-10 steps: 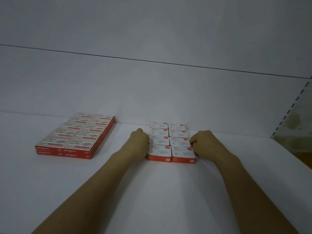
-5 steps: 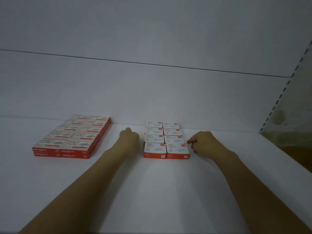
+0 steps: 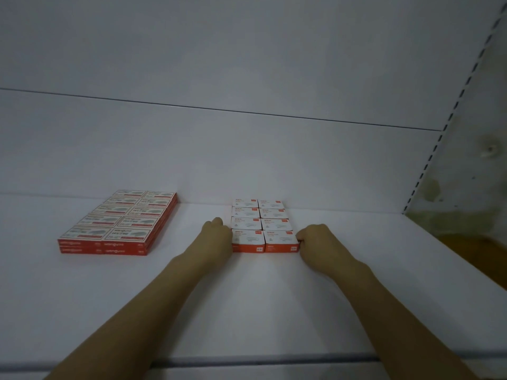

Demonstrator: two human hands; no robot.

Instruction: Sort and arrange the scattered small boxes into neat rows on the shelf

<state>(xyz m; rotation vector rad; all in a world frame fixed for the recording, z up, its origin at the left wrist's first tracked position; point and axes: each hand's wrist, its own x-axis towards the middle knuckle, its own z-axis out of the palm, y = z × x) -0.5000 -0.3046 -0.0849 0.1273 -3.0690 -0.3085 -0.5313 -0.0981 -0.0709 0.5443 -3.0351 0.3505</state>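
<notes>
A block of small white-and-red boxes (image 3: 262, 224), two columns wide and several rows deep, sits on the white shelf (image 3: 247, 303) near its back wall. My left hand (image 3: 218, 233) is curled against the block's left side by the front rows. My right hand (image 3: 315, 241) is curled against the right side of the front right box. Both hands press the sides; neither lifts a box. Further left lies a second block of flat red-and-white boxes (image 3: 120, 222), two columns wide, stacked two layers high.
The shelf's front edge (image 3: 247, 362) runs across the bottom of the view. A perforated upright rail (image 3: 428, 160) bounds the shelf on the right, with a stained wall beyond it. The white back panel stands close behind both blocks.
Both hands pulled slightly off the white-and-red block half a second ago and now press its sides again near the front rows. The view has shifted a little.
</notes>
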